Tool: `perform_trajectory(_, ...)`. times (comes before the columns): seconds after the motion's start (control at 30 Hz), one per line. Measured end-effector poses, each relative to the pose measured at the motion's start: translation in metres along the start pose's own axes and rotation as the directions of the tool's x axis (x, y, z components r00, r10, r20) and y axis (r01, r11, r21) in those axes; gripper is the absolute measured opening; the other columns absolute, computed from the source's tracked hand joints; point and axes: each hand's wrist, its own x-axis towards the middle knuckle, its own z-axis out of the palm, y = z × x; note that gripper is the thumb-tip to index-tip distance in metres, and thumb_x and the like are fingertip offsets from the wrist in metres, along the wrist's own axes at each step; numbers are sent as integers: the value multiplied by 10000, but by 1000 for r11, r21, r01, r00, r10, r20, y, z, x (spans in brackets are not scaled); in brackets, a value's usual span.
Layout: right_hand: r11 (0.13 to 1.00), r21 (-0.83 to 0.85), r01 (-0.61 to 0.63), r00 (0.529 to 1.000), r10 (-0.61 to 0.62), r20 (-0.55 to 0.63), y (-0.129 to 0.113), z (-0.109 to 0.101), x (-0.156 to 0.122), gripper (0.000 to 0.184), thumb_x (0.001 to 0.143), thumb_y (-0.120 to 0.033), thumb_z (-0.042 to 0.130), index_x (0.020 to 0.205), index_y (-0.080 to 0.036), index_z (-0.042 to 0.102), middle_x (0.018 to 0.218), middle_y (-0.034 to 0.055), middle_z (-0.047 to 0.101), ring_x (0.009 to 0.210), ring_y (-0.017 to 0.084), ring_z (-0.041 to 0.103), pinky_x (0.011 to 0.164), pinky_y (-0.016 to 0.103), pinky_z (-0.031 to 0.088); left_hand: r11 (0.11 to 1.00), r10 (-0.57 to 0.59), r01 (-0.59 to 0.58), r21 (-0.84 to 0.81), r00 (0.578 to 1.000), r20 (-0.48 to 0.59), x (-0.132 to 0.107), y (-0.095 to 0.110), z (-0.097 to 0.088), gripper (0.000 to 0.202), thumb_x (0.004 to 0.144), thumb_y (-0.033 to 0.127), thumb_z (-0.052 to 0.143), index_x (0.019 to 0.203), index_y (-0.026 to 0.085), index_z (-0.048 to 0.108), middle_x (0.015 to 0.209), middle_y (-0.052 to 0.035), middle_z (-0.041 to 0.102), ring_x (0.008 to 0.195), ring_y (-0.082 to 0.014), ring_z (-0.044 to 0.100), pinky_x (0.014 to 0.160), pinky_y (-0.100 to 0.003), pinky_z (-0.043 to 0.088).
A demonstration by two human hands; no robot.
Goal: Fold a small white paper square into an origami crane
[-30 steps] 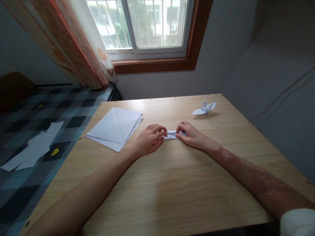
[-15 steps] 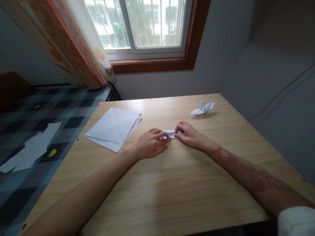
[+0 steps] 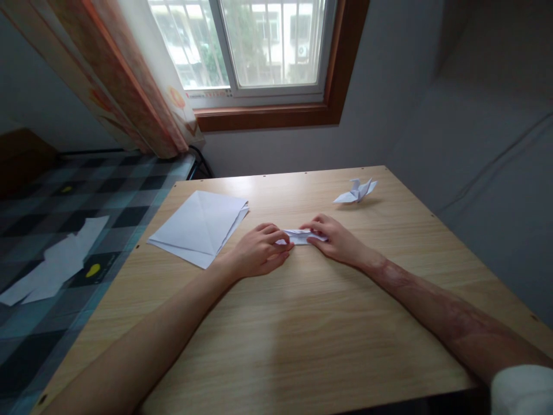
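A small, narrow piece of folded white paper [image 3: 301, 236] lies on the wooden table [image 3: 311, 323] near its middle. My left hand [image 3: 258, 252] pinches its left end with curled fingers. My right hand [image 3: 337, 241] presses and grips its right end, fingers bent over the paper. Both hands rest low on the table top, and much of the paper is hidden under the fingers.
A stack of creased white sheets [image 3: 199, 225] lies at the table's left. A finished folded paper bird [image 3: 355, 191] sits at the far right. Left of the table a checked bed cover [image 3: 52, 230] holds loose paper scraps [image 3: 52, 266]. A window and curtain stand behind.
My hands have shifted slightly along the small folded paper, the left one drawing back a little toward the left end. The paper now shows a little more between them.
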Motion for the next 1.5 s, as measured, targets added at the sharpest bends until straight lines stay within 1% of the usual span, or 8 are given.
perform_trajectory(0.13,986,-127,111,994,-107,32,0,-2,-2,298,1085,-261,622,1291,-343,821,1162,103,705,1050,288,642,970,472,533,1000,-2,2,4,1000,-9,-2,0,2,272,1078,324,618,1290,292,786,1293,-78,793,1166,-277,713,1106,-499,559)
perform_trajectory(0.33,978,-147,148,988,-140,68,-2,-3,-2,367,1105,-251,573,1374,-378,789,1346,85,749,1190,310,664,1089,530,537,1000,-5,5,-1,1000,-24,-1,2,2,332,1072,340,627,1367,258,756,1625,-128,629,1368,-332,702,1205,-571,540)
perform_trajectory(0.67,979,-109,174,980,-161,119,2,-3,-5,546,1006,-114,592,1481,-348,722,1543,62,709,1426,314,649,1234,572,486,997,-9,11,-78,1000,27,-1,-2,-1,348,1114,340,578,1418,273,734,1575,-103,678,1427,-285,691,1225,-494,556)
perform_trajectory(0.83,989,-65,131,989,-126,80,1,-2,-6,571,985,-65,559,1483,-306,697,1568,85,684,1443,294,636,1244,561,480,999,-21,24,-36,997,71,0,-1,-5,353,1112,358,586,1426,266,716,1671,-117,584,1432,-318,675,1200,-522,557)
perform_trajectory(0.93,997,-35,75,994,-72,88,0,-4,-5,564,972,-63,585,1474,-295,695,1586,96,666,1464,306,613,1263,587,460,998,-19,23,-60,997,71,0,0,-5,348,1101,366,606,1419,281,718,1661,-103,598,1455,-327,654,1200,-535,555)
perform_trajectory(1.2,997,76,-25,973,7,232,15,-21,-2,649,952,-71,625,1502,-409,693,1711,18,547,1619,301,456,1350,657,337,992,-39,45,-114,997,60,1,-1,-6,341,1088,370,624,1405,294,727,1609,-88,651,1438,-319,666,1191,-540,562)
perform_trajectory(1.4,983,148,-105,950,56,306,22,-32,0,792,835,-31,591,1544,-378,658,1751,11,494,1663,308,391,1378,644,274,994,-32,40,-100,997,76,1,-1,-6,346,1097,378,607,1409,282,719,1623,-91,639,1447,-321,655,1190,-543,553)
perform_trajectory(1.5,973,176,-147,954,92,287,22,-29,2,679,864,-71,602,1485,-329,696,1721,36,533,1643,321,420,1370,634,295,997,-31,38,-73,995,91,0,-2,-5,352,1106,392,588,1412,267,709,1637,-89,625,1456,-327,643,1191,-548,547)
